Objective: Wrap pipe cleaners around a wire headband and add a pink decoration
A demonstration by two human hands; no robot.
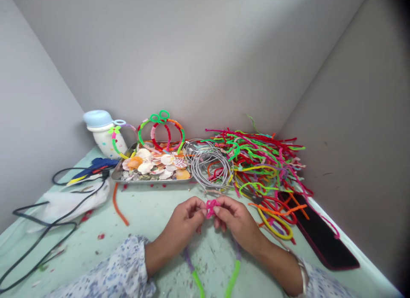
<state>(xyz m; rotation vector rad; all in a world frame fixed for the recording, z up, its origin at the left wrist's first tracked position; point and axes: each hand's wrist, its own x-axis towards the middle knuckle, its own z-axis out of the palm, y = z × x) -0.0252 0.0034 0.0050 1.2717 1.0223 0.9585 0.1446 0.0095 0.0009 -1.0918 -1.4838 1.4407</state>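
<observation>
Near the front middle of the table, a pink pipe-cleaner flower sits pinched between my two hands. My left hand closes thumb and fingers on its left side. On its right side, my right hand grips it the same way. Below the hands run two ends of a purple and green pipe-cleaner band, a headband-like shape. Its top part is hidden behind my hands, so I cannot tell how the flower joins it.
Behind my hands stands a metal tray of seashells, with finished pipe-cleaner hoops over it. Coiled grey wire and a heap of coloured pipe cleaners lie right of it. A bottle, black cable, pliers and black case flank these.
</observation>
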